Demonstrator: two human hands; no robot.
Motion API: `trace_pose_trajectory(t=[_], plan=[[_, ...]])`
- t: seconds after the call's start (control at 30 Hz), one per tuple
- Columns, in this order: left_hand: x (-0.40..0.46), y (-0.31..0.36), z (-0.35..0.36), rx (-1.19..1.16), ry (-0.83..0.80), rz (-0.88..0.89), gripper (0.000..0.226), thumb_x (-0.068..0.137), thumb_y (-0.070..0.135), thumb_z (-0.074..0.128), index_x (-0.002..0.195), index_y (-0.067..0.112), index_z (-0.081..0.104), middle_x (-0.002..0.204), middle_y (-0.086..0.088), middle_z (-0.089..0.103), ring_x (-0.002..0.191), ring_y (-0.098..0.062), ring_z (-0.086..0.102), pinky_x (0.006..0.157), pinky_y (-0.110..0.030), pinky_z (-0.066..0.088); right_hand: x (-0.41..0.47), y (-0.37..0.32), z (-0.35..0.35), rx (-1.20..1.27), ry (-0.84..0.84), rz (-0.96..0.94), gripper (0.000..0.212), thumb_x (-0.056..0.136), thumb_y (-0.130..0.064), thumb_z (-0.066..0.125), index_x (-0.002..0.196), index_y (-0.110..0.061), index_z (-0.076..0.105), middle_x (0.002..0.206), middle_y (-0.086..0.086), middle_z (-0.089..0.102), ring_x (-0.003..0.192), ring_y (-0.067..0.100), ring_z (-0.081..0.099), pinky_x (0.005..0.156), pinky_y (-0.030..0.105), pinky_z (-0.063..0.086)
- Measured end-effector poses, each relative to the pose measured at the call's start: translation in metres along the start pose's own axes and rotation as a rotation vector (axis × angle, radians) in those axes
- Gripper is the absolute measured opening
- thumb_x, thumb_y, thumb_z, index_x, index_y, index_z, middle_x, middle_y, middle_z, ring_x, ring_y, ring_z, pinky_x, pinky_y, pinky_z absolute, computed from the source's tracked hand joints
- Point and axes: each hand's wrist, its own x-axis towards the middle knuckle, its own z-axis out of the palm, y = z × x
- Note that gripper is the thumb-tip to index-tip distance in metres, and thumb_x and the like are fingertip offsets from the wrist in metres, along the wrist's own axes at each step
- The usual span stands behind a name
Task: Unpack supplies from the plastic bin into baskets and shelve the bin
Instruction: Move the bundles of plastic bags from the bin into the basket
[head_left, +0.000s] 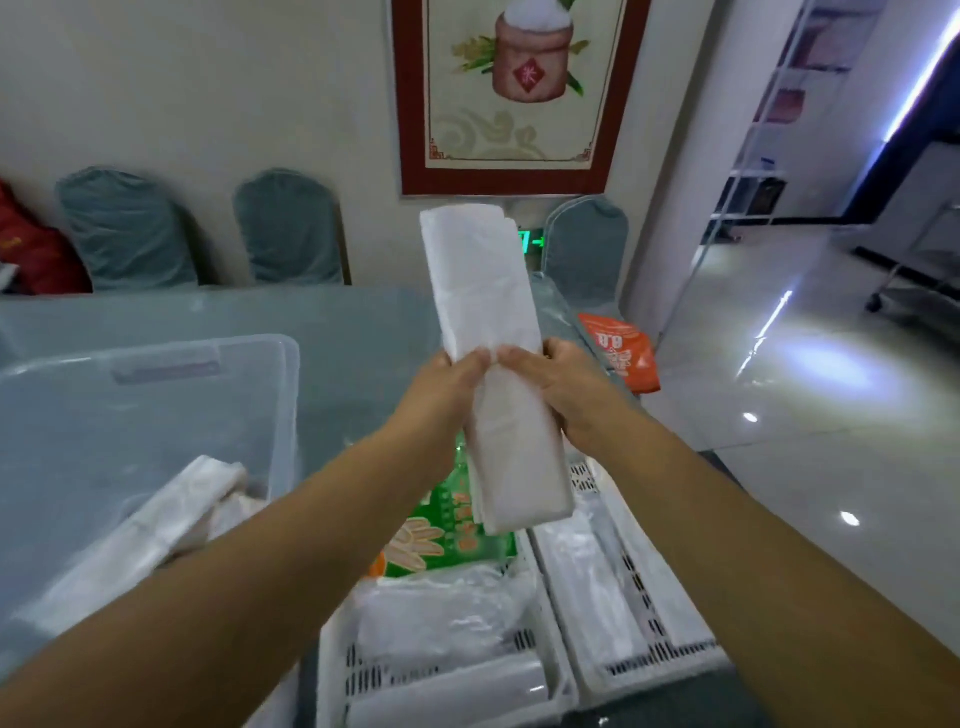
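Both hands, left hand (457, 376) and right hand (558, 382), grip a folded stack of white bags (491, 332) upright. Below the fingers, two white baskets (654, 613) already hold supplies. The clear bin (156, 415), left of them, still holds bags, so unpacking and shelving remain.

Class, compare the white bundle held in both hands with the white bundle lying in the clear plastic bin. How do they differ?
The held bundle is upright and lifted, gripped by left hand and right hand; the bin bundle lies slanted, untouched, inside the clear bin. Both look white, long and folded.
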Motion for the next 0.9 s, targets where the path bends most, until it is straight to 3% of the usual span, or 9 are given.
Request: trace_pose_trajectory(t=[0.1, 0.2, 0.3, 0.43, 0.53, 0.63, 0.73, 0.8, 0.9], plan=[[0.018, -0.033, 0.067, 0.045, -0.069, -0.059, 0.028, 0.088, 0.019, 0.06, 0.113, 0.009, 0.056, 0.098, -0.007, 0.068, 0.078, -0.014, 0.066, 0.06, -0.023, 0.053, 0.011, 0.013, -0.078, -0.016, 0.047, 0.003, 0.039, 0.072, -0.025, 0.077, 0.103, -0.008, 0.061, 0.096, 0.013, 0.072, 0.083, 0.026, 0.07, 0.075, 0.042, 0.058], [0.033, -0.072, 0.12, 0.085, -0.116, -0.13, 0.031, 0.087, 0.024, 0.06, 0.113, 0.007, 0.058, 0.104, -0.009, 0.068, 0.084, -0.017, 0.066, 0.067, -0.025, 0.053, 0.02, 0.032, -0.145, -0.09, 0.11, -0.004, 0.036, 0.074, -0.022, 0.076, 0.103, -0.009, 0.06, 0.092, 0.009, 0.071, 0.072, 0.016, 0.07, 0.06, 0.027, 0.057], [0.041, -0.122, 0.147, 0.152, -0.073, -0.258, 0.02, 0.089, 0.032, 0.054, 0.093, 0.013, 0.061, 0.093, -0.006, 0.063, 0.085, -0.02, 0.06, 0.076, -0.03, 0.05, 0.029, 0.055, -0.199, -0.138, 0.164, 0.006, 0.024, 0.075, -0.016, 0.075, 0.093, -0.013, 0.06, 0.086, 0.002, 0.069, 0.065, 0.009, 0.066, 0.052, 0.02, 0.053], [0.044, -0.191, 0.154, 0.392, -0.02, -0.46, 0.022, 0.092, 0.019, 0.045, 0.072, 0.016, 0.052, 0.073, -0.004, 0.051, 0.072, -0.02, 0.049, 0.077, -0.031, 0.042, 0.037, 0.091, -0.249, -0.244, 0.23, 0.093, 0.033, 0.074, -0.021, 0.076, 0.099, -0.007, 0.059, 0.094, 0.007, 0.067, 0.08, 0.02, 0.066, 0.068, 0.033, 0.056], [0.043, -0.228, 0.159, 0.516, -0.063, -0.547, 0.028, 0.093, 0.013, 0.041, 0.067, 0.02, 0.047, 0.072, 0.001, 0.048, 0.068, -0.015, 0.047, 0.077, -0.028, 0.043, 0.037, 0.115, -0.272, -0.243, 0.282, 0.112, 0.025, 0.073, -0.021, 0.076, 0.086, -0.016, 0.056, 0.087, 0.0, 0.065, 0.073, 0.012, 0.064, 0.055, 0.021, 0.051], [0.042, -0.248, 0.173, 0.573, -0.1, -0.587, 0.015, 0.092, 0.008, 0.042, 0.091, 0.007, 0.057, 0.089, -0.01, 0.055, 0.068, -0.015, 0.053, 0.06, -0.022, 0.046, 0.034, 0.135, -0.289, -0.259, 0.332, 0.136, 0.026, 0.071, -0.022, 0.077, 0.082, -0.019, 0.054, 0.086, -0.002, 0.064, 0.072, 0.011, 0.063, 0.054, 0.022, 0.047], [0.047, -0.26, 0.187, 0.641, 0.01, -0.569, 0.037, 0.086, 0.003, 0.047, 0.12, -0.011, 0.047, 0.114, -0.032, 0.057, 0.099, -0.041, 0.06, 0.062, -0.035, 0.05, 0.03, 0.148, -0.298, -0.27, 0.362, 0.144, 0.025, 0.071, -0.021, 0.076, 0.081, -0.021, 0.053, 0.084, -0.004, 0.063, 0.071, 0.008, 0.062, 0.052, 0.017, 0.046], [0.051, -0.266, 0.195, 0.64, 0.065, -0.556, 0.036, 0.084, 0.002, 0.05, 0.117, -0.011, 0.048, 0.106, -0.033, 0.058, 0.096, -0.041, 0.061, 0.068, -0.04, 0.051, 0.029, 0.153, -0.304, -0.269, 0.376, 0.141, 0.025, 0.071, -0.02, 0.077, 0.082, -0.02, 0.054, 0.085, -0.003, 0.064, 0.072, 0.01, 0.063, 0.055, 0.02, 0.048], [0.049, -0.272, 0.204, 0.65, 0.065, -0.544, 0.009, 0.082, 0.006, 0.055, 0.081, -0.002, 0.05, 0.072, -0.02, 0.052, 0.072, -0.031, 0.059, 0.063, -0.036, 0.047, 0.027, 0.159, -0.311, -0.263, 0.373, 0.146, 0.027, 0.071, -0.021, 0.077, 0.084, -0.023, 0.053, 0.086, -0.005, 0.064, 0.073, 0.008, 0.064, 0.055, 0.018, 0.047]])
